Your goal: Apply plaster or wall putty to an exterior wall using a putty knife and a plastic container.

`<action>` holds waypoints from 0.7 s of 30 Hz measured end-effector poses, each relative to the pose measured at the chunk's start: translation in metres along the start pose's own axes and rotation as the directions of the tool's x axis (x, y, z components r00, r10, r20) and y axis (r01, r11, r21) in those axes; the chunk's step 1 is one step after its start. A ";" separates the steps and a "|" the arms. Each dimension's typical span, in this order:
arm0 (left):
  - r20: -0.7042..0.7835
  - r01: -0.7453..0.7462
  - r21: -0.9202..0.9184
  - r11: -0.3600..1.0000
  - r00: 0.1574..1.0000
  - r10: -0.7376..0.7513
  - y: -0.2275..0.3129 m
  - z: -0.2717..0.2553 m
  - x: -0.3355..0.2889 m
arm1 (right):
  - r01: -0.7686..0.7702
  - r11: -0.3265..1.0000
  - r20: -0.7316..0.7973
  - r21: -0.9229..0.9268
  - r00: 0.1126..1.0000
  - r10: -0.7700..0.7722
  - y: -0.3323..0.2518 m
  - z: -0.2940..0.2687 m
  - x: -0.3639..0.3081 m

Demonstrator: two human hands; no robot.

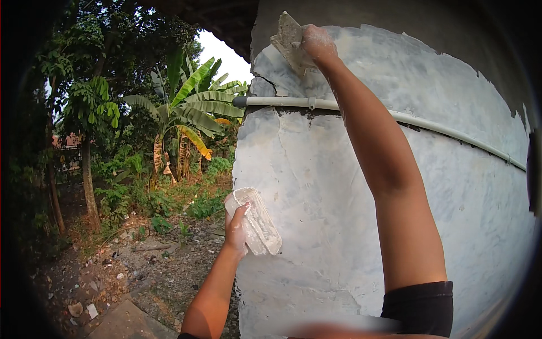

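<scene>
My right hand (319, 44) is raised high against the wall, its fingers closed round a putty-caked spreading blade (289, 42). The blade lies against the wall (305, 169) near its upper left corner, above a white pipe. Lower down, my left hand (236, 226) grips a shallow rectangular plastic tub (257, 220) by its side, thumb over the rim. White putty smears the tub's inside and walls. The tub is tilted in front of the wall's left edge. White residue coats both hands.
The white pipe (418, 121) runs across the wall, held by clips, with a grey end (240, 101) at the left corner. Bare grey wall (395, 20) lies above the white coat. Left are banana plants (186, 107), trees and rubble-strewn ground (152, 277) with a concrete slab (130, 322).
</scene>
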State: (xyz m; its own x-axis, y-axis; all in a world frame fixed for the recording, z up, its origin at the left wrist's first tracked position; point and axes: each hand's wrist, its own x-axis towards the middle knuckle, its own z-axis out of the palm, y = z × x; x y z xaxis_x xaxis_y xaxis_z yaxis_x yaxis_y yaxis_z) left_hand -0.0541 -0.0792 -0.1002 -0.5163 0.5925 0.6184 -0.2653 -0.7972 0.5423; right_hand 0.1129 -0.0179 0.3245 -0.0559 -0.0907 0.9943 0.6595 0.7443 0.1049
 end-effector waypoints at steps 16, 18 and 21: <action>0.040 -0.029 0.002 1.000 0.999 0.029 -0.014 -0.018 0.015 | 0.175 0.941 -0.165 -0.290 0.959 -0.229 0.046 -0.100 -0.077; 0.014 -0.042 0.020 0.999 0.999 0.042 -0.019 -0.025 0.019 | 0.223 0.916 -0.125 -0.334 0.953 -0.277 0.053 -0.090 -0.080; 0.066 0.028 -0.043 0.999 0.998 -0.025 -0.006 -0.004 0.009 | 0.155 0.917 -0.068 -0.367 0.979 -0.193 0.059 -0.099 -0.070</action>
State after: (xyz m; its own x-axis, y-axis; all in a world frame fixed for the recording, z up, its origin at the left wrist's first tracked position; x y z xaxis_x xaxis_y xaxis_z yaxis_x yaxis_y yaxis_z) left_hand -0.0606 -0.0693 -0.1009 -0.4546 0.6184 0.6410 -0.3146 -0.7848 0.5340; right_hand 0.2294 -0.0331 0.2594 -0.1307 -0.2776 0.9517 0.8712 0.4260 0.2439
